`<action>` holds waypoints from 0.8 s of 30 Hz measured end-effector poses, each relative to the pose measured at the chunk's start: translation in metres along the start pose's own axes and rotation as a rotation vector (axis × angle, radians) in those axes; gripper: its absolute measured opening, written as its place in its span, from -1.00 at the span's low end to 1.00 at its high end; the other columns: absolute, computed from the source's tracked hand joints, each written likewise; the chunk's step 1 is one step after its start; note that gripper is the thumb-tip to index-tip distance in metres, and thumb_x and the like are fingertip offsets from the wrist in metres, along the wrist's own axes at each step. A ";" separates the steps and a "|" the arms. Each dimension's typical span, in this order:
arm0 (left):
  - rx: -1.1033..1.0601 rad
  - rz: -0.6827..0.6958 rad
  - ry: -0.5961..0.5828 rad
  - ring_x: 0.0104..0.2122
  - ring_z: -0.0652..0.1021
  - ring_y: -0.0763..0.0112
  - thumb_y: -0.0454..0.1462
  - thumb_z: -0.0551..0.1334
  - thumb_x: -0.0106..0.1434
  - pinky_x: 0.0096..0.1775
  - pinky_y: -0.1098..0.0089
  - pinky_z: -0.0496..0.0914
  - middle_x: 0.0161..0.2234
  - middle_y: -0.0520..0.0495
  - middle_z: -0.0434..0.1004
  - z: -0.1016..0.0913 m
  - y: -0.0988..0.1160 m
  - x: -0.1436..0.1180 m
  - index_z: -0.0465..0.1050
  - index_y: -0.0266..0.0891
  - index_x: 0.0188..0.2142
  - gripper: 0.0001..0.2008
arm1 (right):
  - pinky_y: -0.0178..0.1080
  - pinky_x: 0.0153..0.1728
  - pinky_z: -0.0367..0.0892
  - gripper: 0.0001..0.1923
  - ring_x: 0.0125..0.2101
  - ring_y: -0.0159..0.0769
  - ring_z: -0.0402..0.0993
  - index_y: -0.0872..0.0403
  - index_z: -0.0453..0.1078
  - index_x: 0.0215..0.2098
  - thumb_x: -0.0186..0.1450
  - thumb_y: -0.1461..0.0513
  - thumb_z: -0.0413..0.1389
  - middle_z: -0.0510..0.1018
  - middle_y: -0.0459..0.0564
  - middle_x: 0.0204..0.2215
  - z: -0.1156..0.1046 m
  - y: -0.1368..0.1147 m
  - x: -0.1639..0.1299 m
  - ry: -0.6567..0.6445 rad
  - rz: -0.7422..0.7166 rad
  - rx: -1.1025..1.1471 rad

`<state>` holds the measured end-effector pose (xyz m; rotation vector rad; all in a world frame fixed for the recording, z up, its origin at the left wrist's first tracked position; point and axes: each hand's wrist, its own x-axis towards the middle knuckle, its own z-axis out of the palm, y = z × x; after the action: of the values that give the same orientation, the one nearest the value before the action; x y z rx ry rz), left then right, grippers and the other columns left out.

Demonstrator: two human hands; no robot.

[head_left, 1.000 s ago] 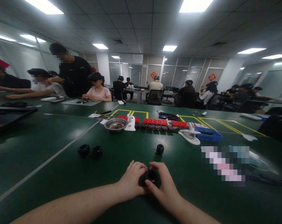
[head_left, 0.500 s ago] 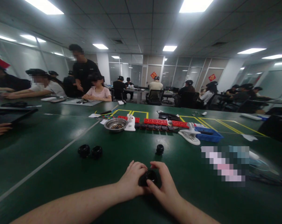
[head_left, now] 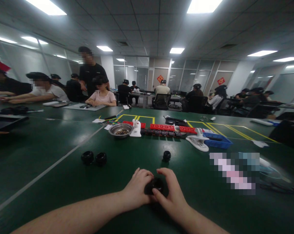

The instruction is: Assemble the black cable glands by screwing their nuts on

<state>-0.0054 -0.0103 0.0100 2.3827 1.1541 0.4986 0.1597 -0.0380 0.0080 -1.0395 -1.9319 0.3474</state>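
Observation:
Both of my hands close around one small black round part (head_left: pixel 155 185) low on the green table (head_left: pixel 64 175). My left hand (head_left: pixel 137 188) grips it from the left and my right hand (head_left: pixel 171 191) from the right, thumbs meeting at its front. Most of the part is hidden by my fingers. A similar black part (head_left: pixel 166 155) stands alone just beyond my hands. Two more black parts (head_left: pixel 87 157) (head_left: pixel 101 159) sit side by side to the left.
Farther back lie a metal bowl (head_left: pixel 120 130), a white clip (head_left: pixel 198 141), a row of red blocks (head_left: pixel 162 127) and a blue tray (head_left: pixel 217 139). Seated people (head_left: pixel 101 94) work at the table's far left. A standing person (head_left: pixel 89 73) is behind them.
My hands and the part stay almost still. The standing person at the back left has straightened and moved right. A hand at the left edge has drawn back.

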 end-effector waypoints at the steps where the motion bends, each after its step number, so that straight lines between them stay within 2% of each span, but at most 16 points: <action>1: 0.000 -0.001 0.002 -0.09 0.30 0.21 -0.10 0.26 -0.08 0.07 0.04 -0.07 -0.15 -0.07 0.32 0.000 0.000 0.000 0.35 -0.17 -0.22 -0.60 | -0.09 -0.14 0.23 -0.58 -0.15 -0.15 0.25 0.07 0.13 -0.11 0.06 0.28 0.07 0.31 0.07 -0.19 0.001 0.001 0.000 0.008 0.006 -0.010; 5: -0.014 0.006 -0.004 -0.08 0.30 0.20 -0.10 0.25 -0.07 0.07 0.03 -0.09 -0.14 -0.06 0.32 0.000 0.000 0.000 0.33 -0.14 -0.17 -0.57 | -0.15 -0.20 0.27 -0.66 -0.23 -0.22 0.30 0.05 0.18 -0.16 0.07 0.34 0.02 0.35 0.02 -0.26 0.000 -0.001 0.002 -0.045 0.014 0.013; 8: -0.023 0.010 -0.005 -0.07 0.29 0.20 -0.12 0.25 -0.06 0.08 0.02 -0.10 -0.12 -0.06 0.31 0.000 -0.001 0.001 0.29 -0.12 -0.11 -0.53 | -0.15 -0.17 0.26 -0.61 -0.20 -0.22 0.29 0.06 0.17 -0.12 0.06 0.37 -0.04 0.34 0.03 -0.23 -0.002 -0.003 0.002 -0.094 -0.022 0.073; 14: -0.011 -0.003 -0.012 -0.09 0.30 0.20 -0.08 0.27 -0.09 0.07 0.01 -0.08 -0.14 -0.06 0.32 -0.001 0.000 0.001 0.35 -0.14 -0.20 -0.57 | -0.09 -0.08 0.19 -0.54 -0.09 -0.16 0.22 0.08 0.09 -0.04 0.07 0.31 0.01 0.28 0.08 -0.12 -0.002 0.000 0.000 -0.065 0.010 0.056; 21: -0.016 0.001 -0.010 -0.09 0.30 0.20 -0.10 0.26 -0.07 0.07 0.02 -0.07 -0.14 -0.07 0.32 -0.003 0.003 0.000 0.31 -0.13 -0.13 -0.52 | -0.12 -0.18 0.26 -0.66 -0.22 -0.21 0.30 0.06 0.17 -0.15 0.08 0.33 0.03 0.35 0.03 -0.26 0.001 0.000 0.001 -0.063 0.043 0.029; 24: -0.022 -0.004 -0.015 -0.08 0.30 0.19 -0.10 0.26 -0.07 0.07 0.01 -0.08 -0.13 -0.06 0.32 -0.002 0.002 0.000 0.27 -0.10 -0.08 -0.48 | -0.09 -0.10 0.21 -0.61 -0.15 -0.20 0.26 0.05 0.17 -0.12 0.05 0.37 -0.02 0.35 0.03 -0.22 0.000 -0.001 0.001 -0.086 -0.013 0.049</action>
<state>-0.0051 -0.0108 0.0132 2.3609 1.1413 0.4880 0.1590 -0.0374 0.0094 -0.9943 -1.9958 0.4362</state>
